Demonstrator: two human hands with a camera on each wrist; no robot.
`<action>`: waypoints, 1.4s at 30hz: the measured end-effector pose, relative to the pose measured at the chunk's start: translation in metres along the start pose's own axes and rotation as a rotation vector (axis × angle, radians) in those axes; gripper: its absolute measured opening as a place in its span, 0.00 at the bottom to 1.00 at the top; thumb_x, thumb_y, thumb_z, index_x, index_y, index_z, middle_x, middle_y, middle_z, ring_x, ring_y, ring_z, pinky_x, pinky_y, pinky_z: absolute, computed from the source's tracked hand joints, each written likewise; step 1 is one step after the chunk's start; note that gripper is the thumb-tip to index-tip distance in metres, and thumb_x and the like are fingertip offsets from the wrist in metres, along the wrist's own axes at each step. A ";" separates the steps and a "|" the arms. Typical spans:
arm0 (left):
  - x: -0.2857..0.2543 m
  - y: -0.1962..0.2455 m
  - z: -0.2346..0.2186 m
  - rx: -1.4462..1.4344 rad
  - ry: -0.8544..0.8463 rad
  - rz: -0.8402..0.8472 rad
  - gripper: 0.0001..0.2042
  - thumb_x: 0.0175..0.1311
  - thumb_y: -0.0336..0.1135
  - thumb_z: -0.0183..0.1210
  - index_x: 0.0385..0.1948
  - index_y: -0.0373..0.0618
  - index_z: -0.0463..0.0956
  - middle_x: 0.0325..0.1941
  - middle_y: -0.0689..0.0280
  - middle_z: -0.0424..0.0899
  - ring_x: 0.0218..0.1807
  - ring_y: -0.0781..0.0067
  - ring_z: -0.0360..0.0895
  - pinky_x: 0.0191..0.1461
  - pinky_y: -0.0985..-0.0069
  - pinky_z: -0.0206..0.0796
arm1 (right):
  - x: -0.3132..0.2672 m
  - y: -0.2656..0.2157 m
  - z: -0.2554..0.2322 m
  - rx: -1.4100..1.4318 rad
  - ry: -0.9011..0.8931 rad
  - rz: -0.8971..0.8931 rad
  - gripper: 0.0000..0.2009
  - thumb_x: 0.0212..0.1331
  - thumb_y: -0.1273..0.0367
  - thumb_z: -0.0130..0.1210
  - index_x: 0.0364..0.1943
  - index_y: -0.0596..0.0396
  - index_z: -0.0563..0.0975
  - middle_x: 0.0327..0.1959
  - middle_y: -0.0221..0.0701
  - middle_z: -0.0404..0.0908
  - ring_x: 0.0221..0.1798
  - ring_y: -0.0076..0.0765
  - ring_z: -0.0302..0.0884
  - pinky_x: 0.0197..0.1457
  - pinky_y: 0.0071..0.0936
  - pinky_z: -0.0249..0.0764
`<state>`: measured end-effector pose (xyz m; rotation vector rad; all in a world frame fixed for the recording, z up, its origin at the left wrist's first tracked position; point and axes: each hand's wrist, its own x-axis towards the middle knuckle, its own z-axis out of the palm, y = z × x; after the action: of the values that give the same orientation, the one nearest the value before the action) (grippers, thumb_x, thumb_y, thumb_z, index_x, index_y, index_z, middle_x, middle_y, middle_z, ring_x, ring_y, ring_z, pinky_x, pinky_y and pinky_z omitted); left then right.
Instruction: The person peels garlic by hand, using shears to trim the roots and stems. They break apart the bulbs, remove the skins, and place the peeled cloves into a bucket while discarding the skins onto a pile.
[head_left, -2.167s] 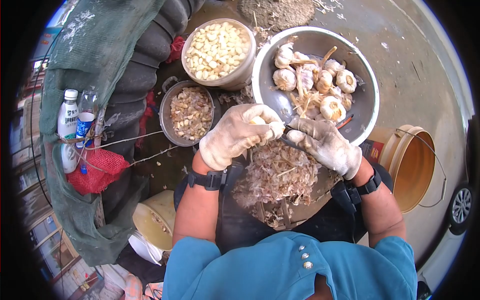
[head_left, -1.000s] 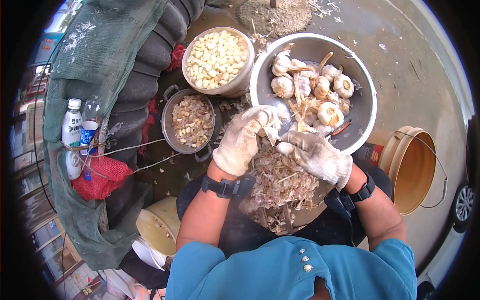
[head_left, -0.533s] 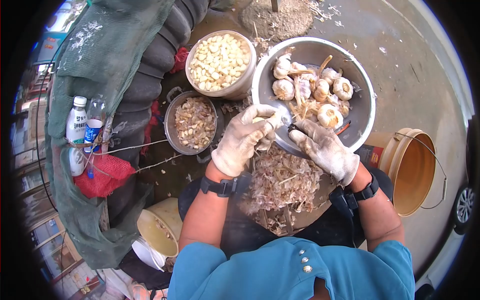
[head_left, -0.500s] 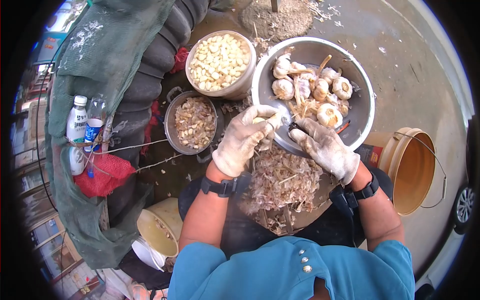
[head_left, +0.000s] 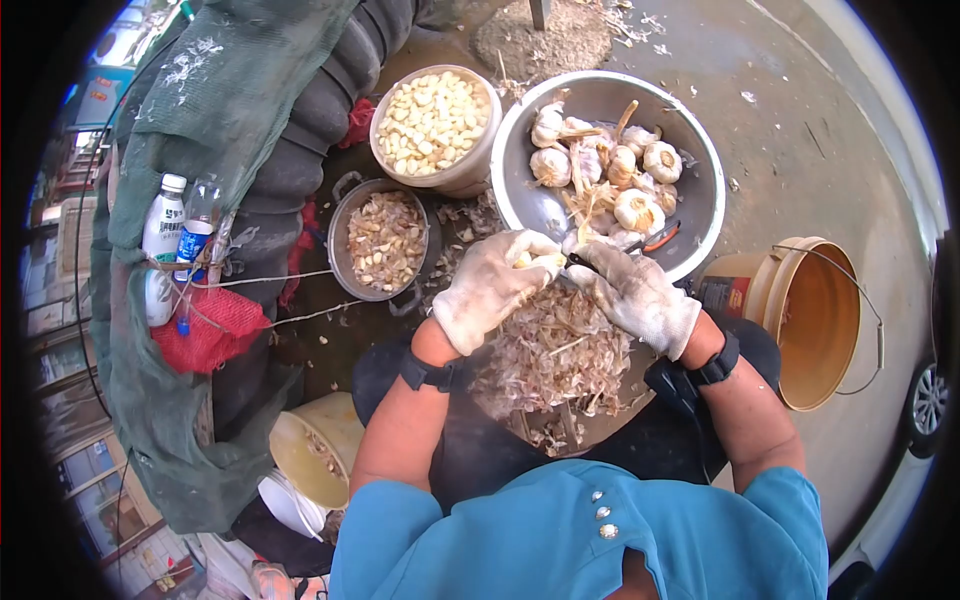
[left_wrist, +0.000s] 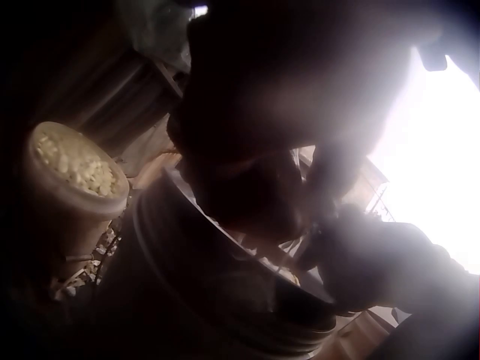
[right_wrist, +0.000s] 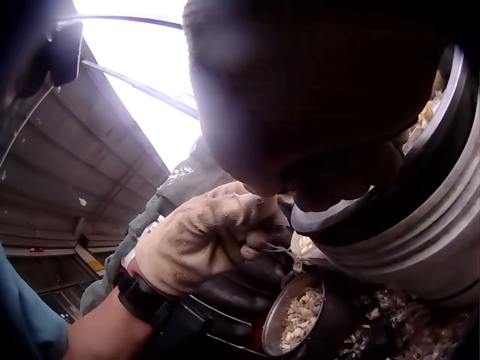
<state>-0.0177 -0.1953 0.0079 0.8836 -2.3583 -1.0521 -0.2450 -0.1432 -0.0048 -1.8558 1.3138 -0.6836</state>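
Note:
In the head view the gloved left hand (head_left: 497,292) pinches pale garlic (head_left: 540,259) between thumb and fingers. Close beside it, the gloved right hand (head_left: 640,300) grips a small dark tool (head_left: 575,260), mostly hidden by the glove, its tip near the garlic. Both hands are over a heap of garlic skins (head_left: 555,350), by the near rim of a metal bowl (head_left: 705,150) holding whole garlic bulbs (head_left: 638,210). The right wrist view shows the left hand (right_wrist: 191,244) and whitish garlic with loose skin (right_wrist: 306,249); the right hand (right_wrist: 315,90) is a dark shape there.
A tub of peeled cloves (head_left: 432,120) and a pot of unpeeled-looking cloves (head_left: 385,240) stand left of the bowl. An orange-and-black tool (head_left: 660,237) lies in the bowl. Buckets stand at right (head_left: 820,325) and lower left (head_left: 318,455). Bottles (head_left: 165,225) hang by green netting.
Both hands have come slightly lower in the head view, and the left has turned so more of the pale garlic shows. The bowl appears shifted left as the view moved.

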 end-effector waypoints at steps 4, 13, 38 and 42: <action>0.003 0.022 -0.008 -0.350 -0.064 -0.428 0.04 0.57 0.24 0.59 0.33 0.42 0.79 0.44 0.58 0.80 0.45 0.61 0.79 0.47 0.72 0.72 | -0.003 -0.005 -0.001 -0.045 0.001 -0.011 0.14 0.66 0.62 0.52 0.48 0.54 0.75 0.36 0.48 0.80 0.41 0.57 0.79 0.43 0.45 0.75; -0.017 0.037 -0.013 -0.450 -0.141 -0.387 0.14 0.58 0.36 0.59 0.41 0.35 0.79 0.35 0.65 0.81 0.38 0.79 0.74 0.40 0.80 0.66 | -0.027 -0.003 0.012 0.054 -0.112 -0.144 0.12 0.63 0.67 0.53 0.48 0.55 0.77 0.38 0.45 0.81 0.43 0.53 0.80 0.46 0.41 0.77; -0.107 0.106 0.031 -1.229 0.265 -0.372 0.18 0.69 0.45 0.56 0.50 0.41 0.72 0.40 0.66 0.81 0.35 0.82 0.74 0.39 0.83 0.66 | -0.107 -0.097 0.023 0.484 -0.138 0.358 0.23 0.61 0.53 0.60 0.45 0.60 0.77 0.40 0.33 0.80 0.43 0.23 0.74 0.47 0.25 0.72; -0.114 0.116 0.044 -1.093 0.292 -0.383 0.14 0.70 0.45 0.55 0.46 0.45 0.72 0.39 0.68 0.82 0.33 0.83 0.74 0.36 0.83 0.65 | -0.108 -0.099 0.029 0.498 0.049 0.247 0.24 0.59 0.54 0.62 0.49 0.61 0.75 0.41 0.35 0.79 0.44 0.22 0.73 0.49 0.23 0.71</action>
<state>-0.0062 -0.0348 0.0575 0.9219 -1.0722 -1.8905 -0.2047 -0.0146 0.0594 -1.2640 1.2386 -0.8371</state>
